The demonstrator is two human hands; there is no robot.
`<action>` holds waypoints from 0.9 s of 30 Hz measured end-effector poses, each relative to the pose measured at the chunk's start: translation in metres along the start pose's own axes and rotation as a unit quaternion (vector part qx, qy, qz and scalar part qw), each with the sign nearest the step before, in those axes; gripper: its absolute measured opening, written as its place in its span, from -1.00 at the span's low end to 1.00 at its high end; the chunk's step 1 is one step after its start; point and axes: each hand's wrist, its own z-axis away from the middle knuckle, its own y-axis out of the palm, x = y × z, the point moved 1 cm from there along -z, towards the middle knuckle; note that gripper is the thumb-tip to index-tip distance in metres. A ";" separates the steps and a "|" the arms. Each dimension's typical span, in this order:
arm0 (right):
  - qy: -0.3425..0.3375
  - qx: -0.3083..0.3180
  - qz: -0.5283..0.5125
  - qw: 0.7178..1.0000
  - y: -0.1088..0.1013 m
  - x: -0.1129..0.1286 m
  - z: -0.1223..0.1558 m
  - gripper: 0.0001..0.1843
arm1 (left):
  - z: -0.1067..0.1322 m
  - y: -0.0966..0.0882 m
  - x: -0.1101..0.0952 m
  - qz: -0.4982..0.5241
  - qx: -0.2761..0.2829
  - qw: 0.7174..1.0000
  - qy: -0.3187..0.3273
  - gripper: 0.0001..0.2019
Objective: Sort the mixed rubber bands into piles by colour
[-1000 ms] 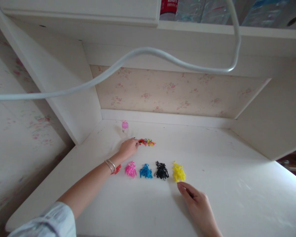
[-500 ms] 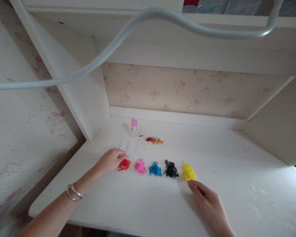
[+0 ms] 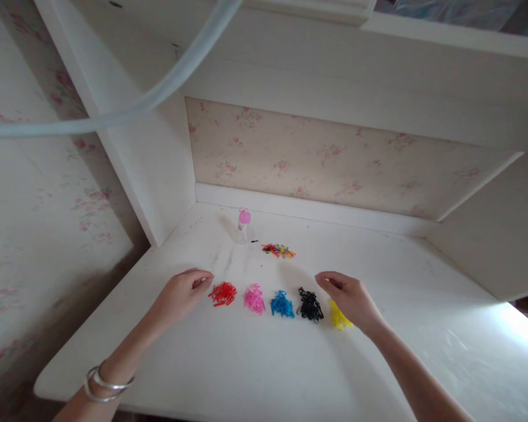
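Five small piles of rubber bands lie in a row on the white desk (image 3: 255, 363): red (image 3: 222, 293), pink (image 3: 254, 298), blue (image 3: 282, 305), black (image 3: 310, 305) and yellow (image 3: 338, 317). Behind them sits a small mixed-colour pile (image 3: 278, 251). My left hand (image 3: 182, 292) rests just left of the red pile, fingers loosely curled, nothing visible in it. My right hand (image 3: 349, 298) hovers over the yellow pile, partly hiding it, fingers bent and reaching toward the back; I see nothing held.
A small clear bottle with a pink cap (image 3: 243, 225) stands at the back left near the mixed pile. White shelf walls enclose the desk on the left, back and right. A pale hose (image 3: 127, 108) hangs across the upper left.
My left hand drew back from the mixed pile to beside the red pile. My right hand rose from the desk front and moved forward over the yellow pile. The camera tilted down.
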 end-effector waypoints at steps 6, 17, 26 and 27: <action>-0.122 0.101 0.247 0.956 0.044 0.065 -0.075 -0.64 | 0.069 0.001 0.006 0.082 -0.055 0.992 -0.084 -0.70; -0.099 0.167 0.350 0.917 0.085 0.065 -0.145 -0.60 | 0.109 0.023 0.028 0.082 -0.128 0.985 -0.077 -0.74; -0.088 0.138 0.305 0.938 0.087 0.059 -0.153 -0.71 | 0.108 0.023 0.029 0.091 -0.111 0.986 -0.087 -0.74; -0.086 0.131 0.290 0.944 0.086 0.058 -0.153 -0.72 | 0.108 0.023 0.029 0.092 -0.107 0.986 -0.086 -0.74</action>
